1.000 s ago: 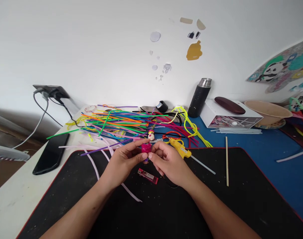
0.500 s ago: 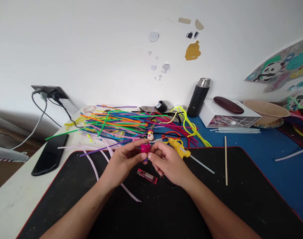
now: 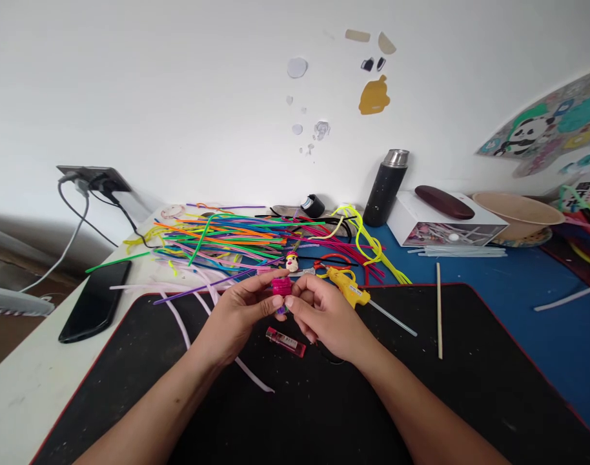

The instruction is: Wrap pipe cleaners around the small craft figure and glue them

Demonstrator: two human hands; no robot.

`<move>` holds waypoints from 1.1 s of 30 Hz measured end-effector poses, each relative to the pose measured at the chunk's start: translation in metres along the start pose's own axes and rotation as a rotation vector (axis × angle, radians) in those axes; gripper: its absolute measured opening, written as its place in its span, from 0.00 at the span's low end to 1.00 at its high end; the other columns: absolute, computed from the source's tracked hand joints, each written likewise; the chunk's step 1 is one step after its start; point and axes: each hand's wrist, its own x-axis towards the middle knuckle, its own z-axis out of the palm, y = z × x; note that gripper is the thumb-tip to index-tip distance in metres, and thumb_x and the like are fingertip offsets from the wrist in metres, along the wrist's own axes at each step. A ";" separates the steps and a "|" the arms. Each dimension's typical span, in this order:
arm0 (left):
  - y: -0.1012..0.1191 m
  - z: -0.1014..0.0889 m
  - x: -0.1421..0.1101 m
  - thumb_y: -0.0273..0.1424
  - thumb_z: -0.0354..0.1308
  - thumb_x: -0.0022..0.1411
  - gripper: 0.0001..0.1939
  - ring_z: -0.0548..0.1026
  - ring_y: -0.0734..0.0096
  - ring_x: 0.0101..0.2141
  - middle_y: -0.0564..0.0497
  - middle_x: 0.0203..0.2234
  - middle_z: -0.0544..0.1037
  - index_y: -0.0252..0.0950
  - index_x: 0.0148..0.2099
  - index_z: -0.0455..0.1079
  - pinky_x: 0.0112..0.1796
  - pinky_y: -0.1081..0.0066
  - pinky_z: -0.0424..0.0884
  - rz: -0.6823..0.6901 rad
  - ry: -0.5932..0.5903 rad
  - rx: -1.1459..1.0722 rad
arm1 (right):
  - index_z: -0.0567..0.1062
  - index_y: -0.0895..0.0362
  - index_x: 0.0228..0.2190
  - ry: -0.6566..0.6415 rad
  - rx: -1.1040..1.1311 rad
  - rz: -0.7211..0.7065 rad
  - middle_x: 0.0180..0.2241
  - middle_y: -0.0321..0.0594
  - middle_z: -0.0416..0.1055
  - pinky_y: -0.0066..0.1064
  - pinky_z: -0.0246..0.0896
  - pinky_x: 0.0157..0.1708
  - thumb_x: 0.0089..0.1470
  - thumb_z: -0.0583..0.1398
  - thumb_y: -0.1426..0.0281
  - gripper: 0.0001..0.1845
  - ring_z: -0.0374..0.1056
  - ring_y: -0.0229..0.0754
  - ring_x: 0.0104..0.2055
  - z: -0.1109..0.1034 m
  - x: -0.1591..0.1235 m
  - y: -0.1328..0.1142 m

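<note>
Between the fingertips of both hands, over the black mat [image 3: 353, 413], is a small magenta pipe-cleaner piece [image 3: 281, 286] with purple and green bits at its lower end. My left hand [image 3: 237, 313] pinches it from the left, thumb in front. From the right, the thumb and bent fingers of my right hand [image 3: 326, 316] close on its lower part. Fingers cover some of the piece. Just behind it appears a small white figure head [image 3: 292, 262] with a pink and yellow top. A red lighter [image 3: 286, 342] lies below the hands.
Many coloured pipe cleaners [image 3: 227, 236] are heaped behind the hands. A yellow glue gun [image 3: 349, 289] with a clear stick lies to the right, beyond it a wooden stick [image 3: 439, 310]. A black flask [image 3: 386, 187] and white box [image 3: 421, 227] stand behind; a phone [image 3: 95, 302] lies left.
The pink piece is turned slightly in my fingers, and more of its purple and green lower end shows. Both hands keep their pinch. The whole view has shifted slightly.
</note>
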 end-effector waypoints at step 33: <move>-0.001 -0.002 -0.002 0.35 0.76 0.58 0.25 0.79 0.66 0.33 0.50 0.31 0.84 0.42 0.58 0.83 0.39 0.66 0.76 0.056 0.027 0.217 | 0.66 0.52 0.34 0.020 0.011 0.025 0.18 0.23 0.66 0.23 0.49 0.16 0.63 0.62 0.65 0.10 0.56 0.31 0.14 0.004 0.002 0.006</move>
